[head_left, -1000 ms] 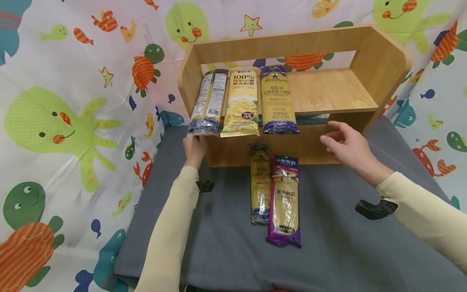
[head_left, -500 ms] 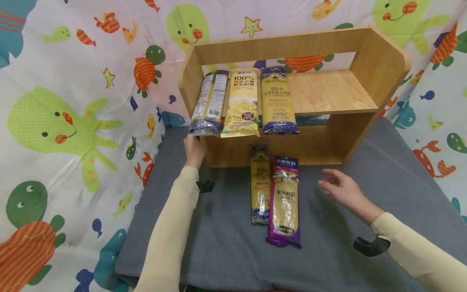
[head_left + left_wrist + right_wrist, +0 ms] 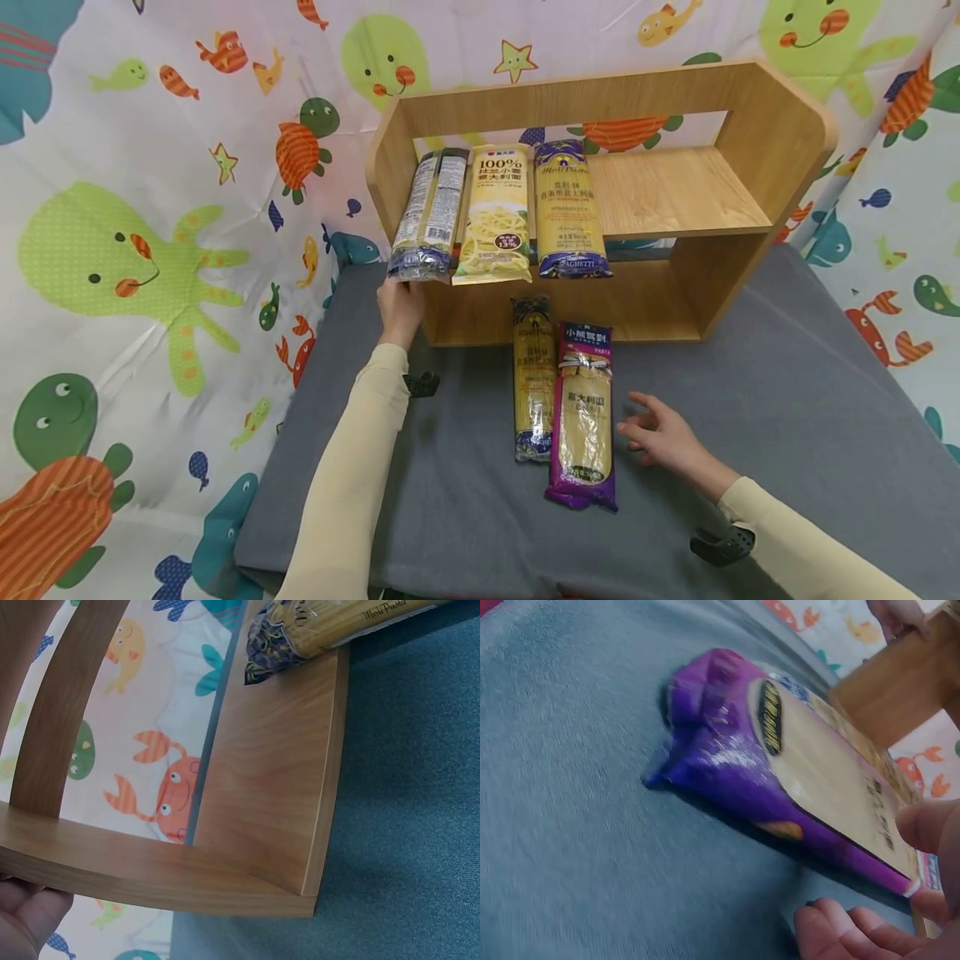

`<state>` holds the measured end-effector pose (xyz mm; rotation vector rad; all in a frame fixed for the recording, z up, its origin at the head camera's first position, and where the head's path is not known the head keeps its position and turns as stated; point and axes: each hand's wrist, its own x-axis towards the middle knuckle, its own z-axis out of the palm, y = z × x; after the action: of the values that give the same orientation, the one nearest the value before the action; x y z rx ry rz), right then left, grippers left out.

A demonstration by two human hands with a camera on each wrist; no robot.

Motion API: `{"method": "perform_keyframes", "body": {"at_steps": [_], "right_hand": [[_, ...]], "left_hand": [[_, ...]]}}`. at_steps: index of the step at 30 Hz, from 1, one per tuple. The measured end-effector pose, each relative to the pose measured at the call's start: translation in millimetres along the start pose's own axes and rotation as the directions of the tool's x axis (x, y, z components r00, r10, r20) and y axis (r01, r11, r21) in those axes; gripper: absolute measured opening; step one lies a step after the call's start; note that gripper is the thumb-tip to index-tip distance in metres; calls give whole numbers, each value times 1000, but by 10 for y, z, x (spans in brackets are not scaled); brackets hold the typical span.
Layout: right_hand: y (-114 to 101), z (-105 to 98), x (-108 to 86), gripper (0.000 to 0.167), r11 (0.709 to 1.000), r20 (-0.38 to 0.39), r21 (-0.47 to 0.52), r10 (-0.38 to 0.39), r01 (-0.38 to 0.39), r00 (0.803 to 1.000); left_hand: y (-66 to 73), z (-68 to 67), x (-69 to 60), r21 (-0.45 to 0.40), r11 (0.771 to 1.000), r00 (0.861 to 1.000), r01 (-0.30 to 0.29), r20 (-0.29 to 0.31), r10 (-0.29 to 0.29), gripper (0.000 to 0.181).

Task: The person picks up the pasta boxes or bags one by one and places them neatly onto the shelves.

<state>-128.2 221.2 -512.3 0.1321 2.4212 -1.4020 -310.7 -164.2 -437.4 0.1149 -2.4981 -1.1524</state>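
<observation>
My left hand [image 3: 400, 310] grips the left side panel of a wooden shelf [image 3: 678, 300], below a pasta pack turned back side out; its fingertips are partly hidden. The left wrist view shows the fingers [image 3: 41, 919] against the panel's outer side. My right hand [image 3: 660, 437] hovers just right of a purple spaghetti pack [image 3: 585, 408], thumb and fingers apart, holding nothing. In the right wrist view, thumb and fingers stand on either side of that pack's near edge. The purple pack overlaps a yellow-and-blue spaghetti pack [image 3: 534, 375], whose top end lies in the lower shelf opening.
On the upper board lie the back-side-out pack [image 3: 431, 208], a yellow pack [image 3: 493, 212] and a blue-ended spaghetti pack [image 3: 572, 208], jutting past the front edge. Grey cloth [image 3: 465, 517] covers the table. A patterned sea-animal curtain [image 3: 150, 125] hangs behind and left.
My right hand has come down from the shelf's lower right opening, toward me and leftward, to beside the purple spaghetti pack. The left hand stays on the shelf panel.
</observation>
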Motion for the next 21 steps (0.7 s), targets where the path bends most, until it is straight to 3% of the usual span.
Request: {"method": "perform_keyframes", "body": {"at_steps": [9, 21], "right_hand": [[-61, 213, 65, 80, 997, 8, 59, -50, 50, 999], [-105, 334, 140, 89, 995, -47, -55, -91, 89, 995]], "left_hand": [[4, 1, 0, 8, 1000, 1000, 5, 1, -5, 37], [13, 14, 7, 4, 1000, 1000, 15, -2, -15, 37]]}}
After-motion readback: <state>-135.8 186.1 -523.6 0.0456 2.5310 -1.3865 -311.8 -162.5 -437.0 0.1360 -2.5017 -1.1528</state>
